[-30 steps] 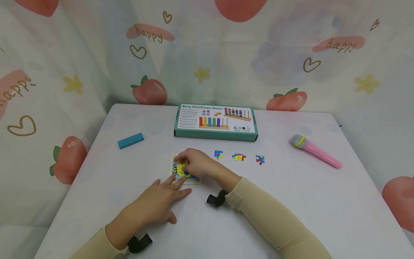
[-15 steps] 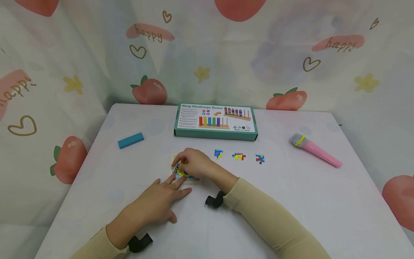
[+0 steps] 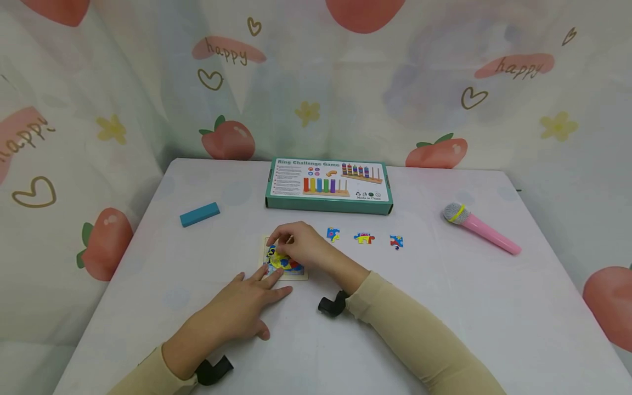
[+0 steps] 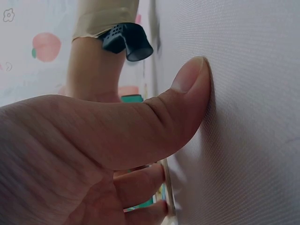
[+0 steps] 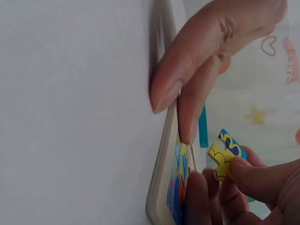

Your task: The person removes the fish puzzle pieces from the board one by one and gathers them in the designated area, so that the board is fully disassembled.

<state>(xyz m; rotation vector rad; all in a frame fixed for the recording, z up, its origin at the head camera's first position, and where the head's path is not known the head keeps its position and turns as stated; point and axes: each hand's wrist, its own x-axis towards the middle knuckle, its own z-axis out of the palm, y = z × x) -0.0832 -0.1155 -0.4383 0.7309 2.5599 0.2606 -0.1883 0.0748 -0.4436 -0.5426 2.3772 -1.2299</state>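
1. One left hand (image 3: 242, 310), fingers spread wide, tips on the puzzle board (image 3: 298, 277), nearer the left edge of the table (image 3: 469, 312); print partly covered by fingers.
2. Right hand (image 3: 306, 247) pinching a yellow-and-blue piece (image 5: 226, 158) above the board, hard to make out in head view.
3. Three loose pieces (image 3: 364, 237) between board and right edge; near edge cut off.

A screened-off tabletop set, the kind of room behind it hidden: a backdrop (image 3: 355, 99) printed with fruit, hearts and "happy" hangs from nine through three o'clock round a white-clothed table (image 3: 518, 312).
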